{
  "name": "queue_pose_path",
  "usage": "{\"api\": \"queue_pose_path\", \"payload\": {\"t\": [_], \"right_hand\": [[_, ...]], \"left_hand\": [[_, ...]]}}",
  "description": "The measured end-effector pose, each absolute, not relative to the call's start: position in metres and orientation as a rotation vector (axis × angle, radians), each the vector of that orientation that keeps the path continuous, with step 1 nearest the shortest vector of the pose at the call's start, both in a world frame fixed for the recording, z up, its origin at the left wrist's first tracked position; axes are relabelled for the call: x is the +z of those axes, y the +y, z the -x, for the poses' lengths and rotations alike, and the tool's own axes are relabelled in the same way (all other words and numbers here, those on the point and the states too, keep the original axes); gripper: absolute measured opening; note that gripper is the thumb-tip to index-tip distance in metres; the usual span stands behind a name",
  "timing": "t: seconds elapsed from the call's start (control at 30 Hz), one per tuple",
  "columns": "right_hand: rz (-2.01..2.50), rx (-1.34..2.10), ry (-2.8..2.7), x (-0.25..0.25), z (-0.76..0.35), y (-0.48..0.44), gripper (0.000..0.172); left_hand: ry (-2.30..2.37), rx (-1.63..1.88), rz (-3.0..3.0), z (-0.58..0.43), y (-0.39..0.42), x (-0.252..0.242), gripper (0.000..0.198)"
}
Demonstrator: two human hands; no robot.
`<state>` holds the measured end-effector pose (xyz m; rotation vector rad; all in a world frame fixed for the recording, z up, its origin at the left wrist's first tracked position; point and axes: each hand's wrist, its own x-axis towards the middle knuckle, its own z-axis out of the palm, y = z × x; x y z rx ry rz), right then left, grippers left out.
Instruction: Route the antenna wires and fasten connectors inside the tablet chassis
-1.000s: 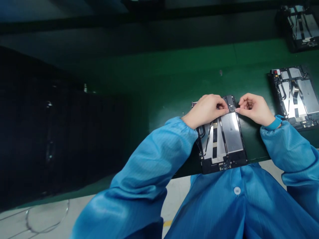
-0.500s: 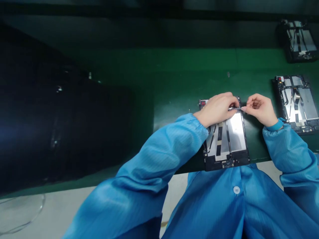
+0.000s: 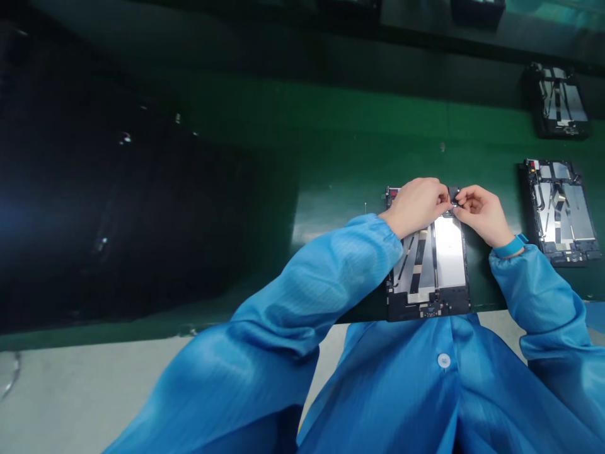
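Note:
An opened tablet-like device (image 3: 450, 252) lies near the table's front edge, its silver plates, black ribbon cables and a small circuit board exposed. My left hand (image 3: 420, 200) rests over its upper part, with the fingertips pinched close to the top right corner. From the right, my right hand (image 3: 482, 213) reaches to the same corner, thumb and fingers pinched together. A small dark piece (image 3: 454, 193) shows between the two hands. What exactly each set of fingertips holds is too small to make out.
A similar opened device (image 3: 562, 214) lies to the right on the green table (image 3: 340, 164). Behind it sits a stack of such devices (image 3: 562, 104). A large dark shape (image 3: 118, 208) fills the left side. More dark items (image 3: 477, 11) stand on a ledge at the back.
My right hand has moved left, onto the device's top right corner and closer to my left hand. A dark piece now shows between the hands. The camera view has shifted slightly.

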<state>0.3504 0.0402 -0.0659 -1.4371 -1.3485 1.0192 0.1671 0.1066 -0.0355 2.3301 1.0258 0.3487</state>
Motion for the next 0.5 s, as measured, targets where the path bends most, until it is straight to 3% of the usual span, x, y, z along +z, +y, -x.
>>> {"api": "queue_pose_path", "payload": {"t": [0.5], "right_hand": [[1.448,1.146,-1.322,-0.0557,-0.3515,0.0417,0.036]], "left_hand": [[0.984,0.420,-2.343,-0.1609,0.1042,-0.0443,0.016]]}}
